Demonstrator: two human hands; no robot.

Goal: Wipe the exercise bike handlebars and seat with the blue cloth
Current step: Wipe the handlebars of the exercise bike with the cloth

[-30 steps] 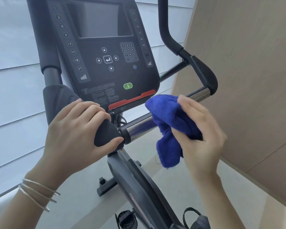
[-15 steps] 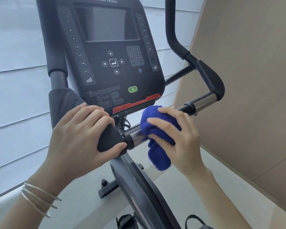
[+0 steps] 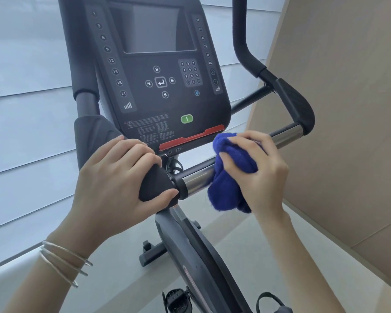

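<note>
The stretch of handlebar [image 3: 196, 180] beneath the cloth [image 3: 231, 177] was hidden. The cloth was seen as a deep-blue, fuzzy wad, draped over the chrome bar just below the lower right corner of the console [image 3: 158, 86]. Its long axis ran down across the bar, with a loose end hung beneath. The bar itself was angled from lower left up to the right. The cloth was gripped by the right hand [image 3: 262, 172], fingers curled over it. The black grip [image 3: 156, 188] at the bar's left end was clasped by the left hand [image 3: 122, 181], with thin bangles [image 3: 61, 260] worn at the wrist. The console top and a pedal [image 3: 176, 300] were cut off by the frame edges.
</note>
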